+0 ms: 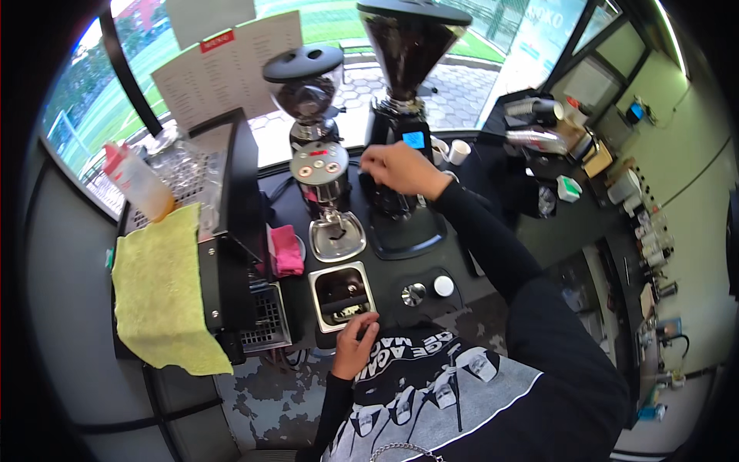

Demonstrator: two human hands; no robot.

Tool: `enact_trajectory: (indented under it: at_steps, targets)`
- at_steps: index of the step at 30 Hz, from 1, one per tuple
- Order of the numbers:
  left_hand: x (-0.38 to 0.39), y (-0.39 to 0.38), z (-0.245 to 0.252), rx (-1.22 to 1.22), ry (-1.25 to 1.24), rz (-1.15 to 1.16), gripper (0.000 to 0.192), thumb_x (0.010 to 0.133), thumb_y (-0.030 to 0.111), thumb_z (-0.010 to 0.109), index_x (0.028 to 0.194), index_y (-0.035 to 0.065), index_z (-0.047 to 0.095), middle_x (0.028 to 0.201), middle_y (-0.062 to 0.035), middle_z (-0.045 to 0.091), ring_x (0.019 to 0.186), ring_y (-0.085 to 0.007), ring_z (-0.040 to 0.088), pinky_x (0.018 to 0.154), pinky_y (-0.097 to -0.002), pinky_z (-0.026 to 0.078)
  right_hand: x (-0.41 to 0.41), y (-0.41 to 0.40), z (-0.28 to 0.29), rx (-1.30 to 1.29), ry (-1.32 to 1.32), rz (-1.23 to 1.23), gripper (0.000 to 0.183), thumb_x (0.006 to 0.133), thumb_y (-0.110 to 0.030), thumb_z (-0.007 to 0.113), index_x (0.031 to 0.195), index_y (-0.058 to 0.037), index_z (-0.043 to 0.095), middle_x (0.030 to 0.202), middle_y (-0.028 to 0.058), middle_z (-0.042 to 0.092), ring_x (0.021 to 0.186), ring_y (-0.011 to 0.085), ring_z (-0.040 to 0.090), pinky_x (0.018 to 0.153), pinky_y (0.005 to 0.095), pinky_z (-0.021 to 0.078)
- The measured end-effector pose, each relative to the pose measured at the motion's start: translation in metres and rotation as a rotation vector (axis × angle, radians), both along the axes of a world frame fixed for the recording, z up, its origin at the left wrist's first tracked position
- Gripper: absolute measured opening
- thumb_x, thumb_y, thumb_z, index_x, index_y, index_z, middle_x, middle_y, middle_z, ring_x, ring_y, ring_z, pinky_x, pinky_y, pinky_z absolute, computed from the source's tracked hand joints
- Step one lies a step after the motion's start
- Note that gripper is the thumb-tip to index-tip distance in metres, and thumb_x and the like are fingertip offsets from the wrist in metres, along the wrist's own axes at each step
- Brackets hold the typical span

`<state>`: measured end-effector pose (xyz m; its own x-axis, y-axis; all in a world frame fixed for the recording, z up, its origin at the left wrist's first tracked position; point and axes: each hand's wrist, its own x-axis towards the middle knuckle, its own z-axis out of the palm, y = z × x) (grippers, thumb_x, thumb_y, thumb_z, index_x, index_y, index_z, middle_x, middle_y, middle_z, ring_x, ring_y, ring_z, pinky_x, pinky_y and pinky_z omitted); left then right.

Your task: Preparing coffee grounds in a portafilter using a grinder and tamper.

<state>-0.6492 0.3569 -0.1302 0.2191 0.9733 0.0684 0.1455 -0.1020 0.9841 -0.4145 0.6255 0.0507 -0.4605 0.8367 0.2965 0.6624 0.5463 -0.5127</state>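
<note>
My left hand (355,345) rests at the near rim of a square stainless-steel knock box (312,289), its fingers apart with nothing visible in them. A dark bar crosses the inside of that box. My right hand (407,167) is raised in front of the black coffee grinder (398,124) with the large bean hopper (407,46). Its fingers are curled; whether they pinch or touch anything is hidden. Left of it stands a smaller chrome coffee grinder (319,164) with round buttons and a half-filled hopper (306,95).
At left, an espresso machine (239,173) carries a yellow cloth (159,294) and a squeeze bottle (141,187). A pink cloth (286,251) lies beside it. A metal tamper-like tool (413,294) and a white-topped round item (443,286) sit near my body. Paper cups (459,152) stand behind my right forearm.
</note>
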Motion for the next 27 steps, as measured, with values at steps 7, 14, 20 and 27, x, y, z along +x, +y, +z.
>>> enact_trajectory:
  at_steps: [7,14,20,27]
  targets:
    - [0.015,0.032,0.005,-0.006,0.045,-0.154,0.025,0.1,0.013,0.068,0.121,-0.0003,0.067,0.111,-0.0146,0.074,0.104,-0.0257,0.073,0.091,-0.0343,0.055,0.08,-0.122,-0.063,-0.449,0.041,-0.028,0.018,0.101,-0.02,0.065,0.106,-0.0032,0.07,0.08,0.0088,0.072,0.07,0.023,0.07,0.066,0.0343,0.0544]
    - [0.055,0.057,0.012,0.111,0.154,-0.31,0.026,0.098,0.011,0.071,0.121,0.0008,0.068,0.111,-0.013,0.071,0.105,-0.0242,0.07,0.089,-0.0349,0.054,0.161,-0.21,-0.156,-0.414,-0.015,-0.519,0.022,0.094,-0.021,0.07,0.108,-0.0043,0.071,0.103,0.0145,0.072,0.1,0.0351,0.068,0.086,0.044,0.0533]
    - [0.087,0.044,0.023,0.095,0.091,-0.297,0.021,0.098,0.012,0.071,0.115,0.0004,0.07,0.103,-0.0129,0.071,0.094,-0.025,0.072,0.083,-0.0346,0.056,0.199,-0.222,-0.155,-0.346,0.01,-0.574,0.017,0.095,-0.016,0.069,0.105,-0.0024,0.071,0.099,0.0155,0.073,0.092,0.0353,0.069,0.08,0.0423,0.0541]
    - [0.142,0.021,0.021,-0.111,0.113,-0.323,0.049,0.107,0.034,0.06,0.072,0.0006,0.066,0.064,-0.0054,0.063,0.056,-0.0133,0.058,0.056,-0.0325,0.045,0.18,-0.203,-0.118,-0.594,0.158,-0.394,0.022,0.101,-0.018,0.065,0.091,0.0021,0.068,0.069,0.0142,0.067,0.063,0.0316,0.067,0.061,0.038,0.0508]
